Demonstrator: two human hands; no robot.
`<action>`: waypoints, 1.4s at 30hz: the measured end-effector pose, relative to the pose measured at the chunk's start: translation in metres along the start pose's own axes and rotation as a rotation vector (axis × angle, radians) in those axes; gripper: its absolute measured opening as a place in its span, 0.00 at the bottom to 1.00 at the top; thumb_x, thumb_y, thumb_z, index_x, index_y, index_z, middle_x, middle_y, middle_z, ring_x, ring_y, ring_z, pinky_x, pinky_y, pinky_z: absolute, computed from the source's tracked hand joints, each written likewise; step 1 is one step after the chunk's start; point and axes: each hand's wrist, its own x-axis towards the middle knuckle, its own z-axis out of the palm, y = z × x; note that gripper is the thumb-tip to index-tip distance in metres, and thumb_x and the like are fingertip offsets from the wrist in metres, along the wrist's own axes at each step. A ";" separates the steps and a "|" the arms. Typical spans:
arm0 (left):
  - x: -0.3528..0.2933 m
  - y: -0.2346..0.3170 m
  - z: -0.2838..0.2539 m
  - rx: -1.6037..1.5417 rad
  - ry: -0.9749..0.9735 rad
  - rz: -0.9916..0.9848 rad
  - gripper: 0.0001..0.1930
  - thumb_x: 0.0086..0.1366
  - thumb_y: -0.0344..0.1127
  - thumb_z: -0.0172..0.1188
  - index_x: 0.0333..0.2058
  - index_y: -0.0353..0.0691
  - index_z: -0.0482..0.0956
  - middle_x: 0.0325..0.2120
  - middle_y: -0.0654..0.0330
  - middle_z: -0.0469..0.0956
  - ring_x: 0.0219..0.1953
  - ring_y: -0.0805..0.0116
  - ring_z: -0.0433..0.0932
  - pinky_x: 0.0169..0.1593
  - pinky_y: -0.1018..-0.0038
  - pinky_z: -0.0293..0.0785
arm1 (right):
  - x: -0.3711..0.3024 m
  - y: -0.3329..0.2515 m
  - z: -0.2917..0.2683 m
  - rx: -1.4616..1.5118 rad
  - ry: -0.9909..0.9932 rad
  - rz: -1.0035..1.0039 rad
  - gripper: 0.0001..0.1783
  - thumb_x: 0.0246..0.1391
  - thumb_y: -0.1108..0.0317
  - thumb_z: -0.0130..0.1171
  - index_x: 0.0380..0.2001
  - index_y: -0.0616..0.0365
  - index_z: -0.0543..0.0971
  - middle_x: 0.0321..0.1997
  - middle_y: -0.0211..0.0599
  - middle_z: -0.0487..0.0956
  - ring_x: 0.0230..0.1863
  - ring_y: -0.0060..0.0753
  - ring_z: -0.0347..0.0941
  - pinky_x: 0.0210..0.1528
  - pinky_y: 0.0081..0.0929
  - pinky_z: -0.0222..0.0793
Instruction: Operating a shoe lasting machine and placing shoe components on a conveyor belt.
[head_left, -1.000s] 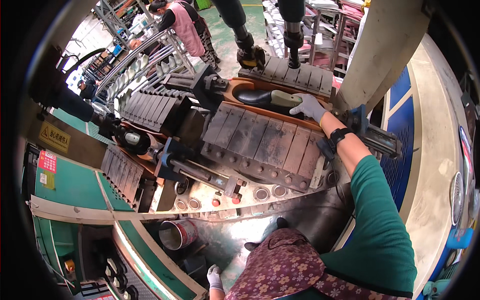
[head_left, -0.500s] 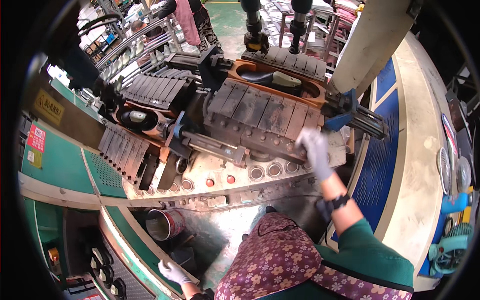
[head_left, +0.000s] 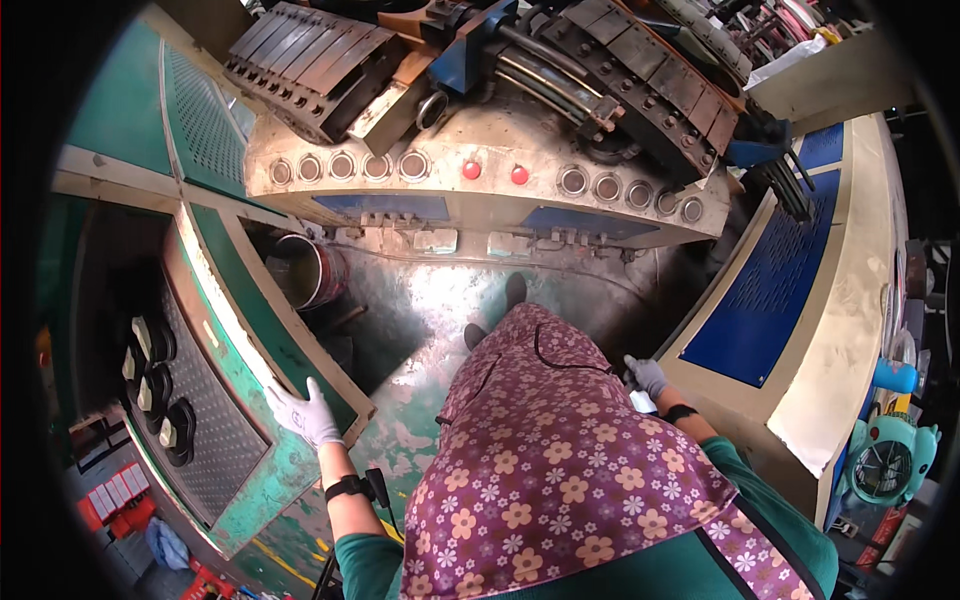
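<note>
Shoes [head_left: 147,393]: blk w/ pale tops, grouped on dk textured mat [head_left: 215,420] in bay at far L, beyond L hand & apart from it.
L hand [head_left: 303,412]: wh glove, palm spread, thumb up, nothing gripped; at edge of grn bench [head_left: 265,310], contact unclear.
R hand [head_left: 645,376]: grey-wh glove, fingers part bent, low by R side of apron [head_left: 560,440]; small wh bit [head_left: 641,402] just below, can't tell if held.
Wrists: blk band on each.
R unit [head_left: 760,400]: beige w/ blue panel [head_left: 765,290], next to R hand.
Bucket [head_left: 325,275]: on floor [head_left: 430,300], betw grn bench & console [head_left: 440,190].
Console: cream, curved, ahead; 2 red btns [head_left: 520,175] mid, round dials/btns either side.
Slatted blocks [head_left: 310,60]: dk metal, above console, L & R.
Fan [head_left: 884,470]: teal, far R, past R unit.
</note>
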 end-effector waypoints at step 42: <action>0.191 0.030 0.035 0.003 -0.088 -0.155 0.54 0.51 0.47 0.70 0.71 0.37 0.48 0.69 0.44 0.53 0.73 0.49 0.47 0.74 0.55 0.41 | 0.031 -0.840 -0.005 -0.273 0.736 -1.327 0.35 0.52 0.46 0.59 0.53 0.65 0.73 0.53 0.57 0.76 0.58 0.54 0.72 0.58 0.44 0.68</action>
